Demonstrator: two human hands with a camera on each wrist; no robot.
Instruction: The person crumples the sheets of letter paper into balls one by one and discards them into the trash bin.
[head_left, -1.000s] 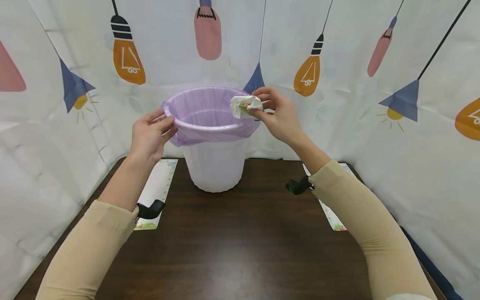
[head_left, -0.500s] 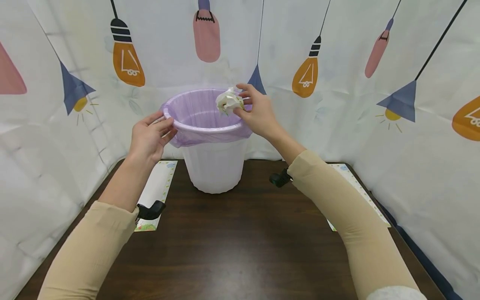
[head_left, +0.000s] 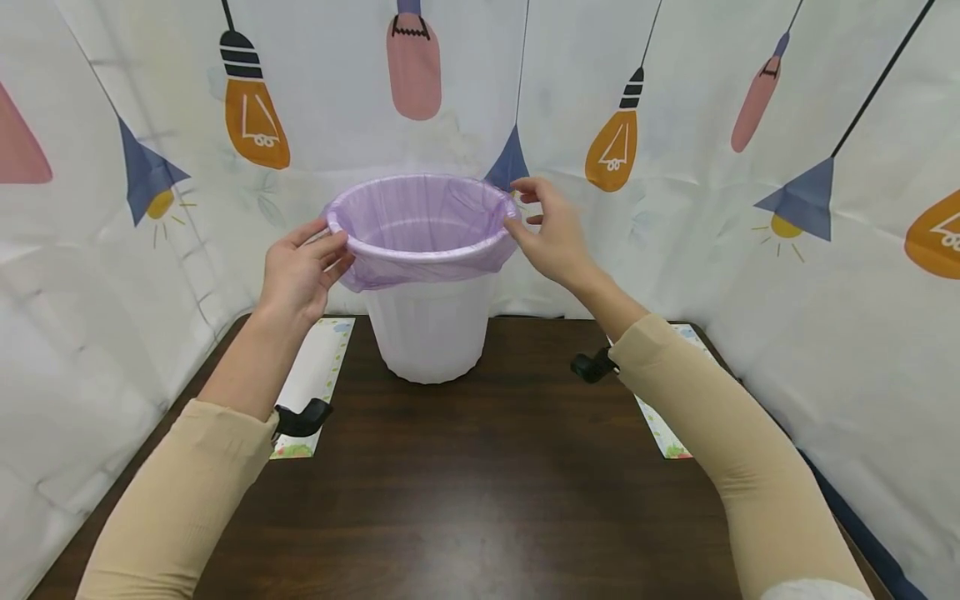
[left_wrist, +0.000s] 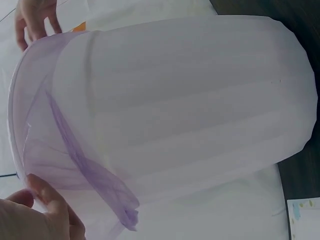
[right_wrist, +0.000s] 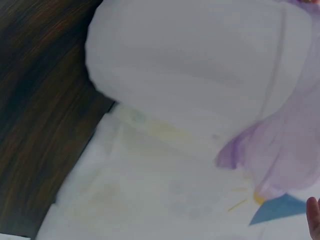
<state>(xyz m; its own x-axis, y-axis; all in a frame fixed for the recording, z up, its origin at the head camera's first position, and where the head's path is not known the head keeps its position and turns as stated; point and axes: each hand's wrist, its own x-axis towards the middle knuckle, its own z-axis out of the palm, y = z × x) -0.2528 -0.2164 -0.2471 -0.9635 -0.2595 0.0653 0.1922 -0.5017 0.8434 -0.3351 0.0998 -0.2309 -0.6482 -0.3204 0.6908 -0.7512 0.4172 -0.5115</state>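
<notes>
A white trash bin (head_left: 431,333) stands upright on the table, with a purple plastic bag (head_left: 412,267) lining it and folded over its rim. My left hand (head_left: 296,275) holds the rim on the left; the left wrist view shows those fingers (left_wrist: 47,195) against the bag. At the right side of the rim is my right hand (head_left: 557,237), its fingers spread apart and its thumb at the bag's edge. Nothing sits between those fingers. The crumpled white paper seen earlier is out of sight, and the bin's bottom inside is hidden.
Dark wooden table (head_left: 465,500) under the bin. White sheets with decorated borders lie at the left (head_left: 318,367) and, partly under the right sleeve, at the right. A white curtain (head_left: 337,83) printed with lamps surrounds the table.
My right hand carried the crumpled paper left over the bin's opening, let it go, and moved back right to the rim. The left hand has stayed on the rim.
</notes>
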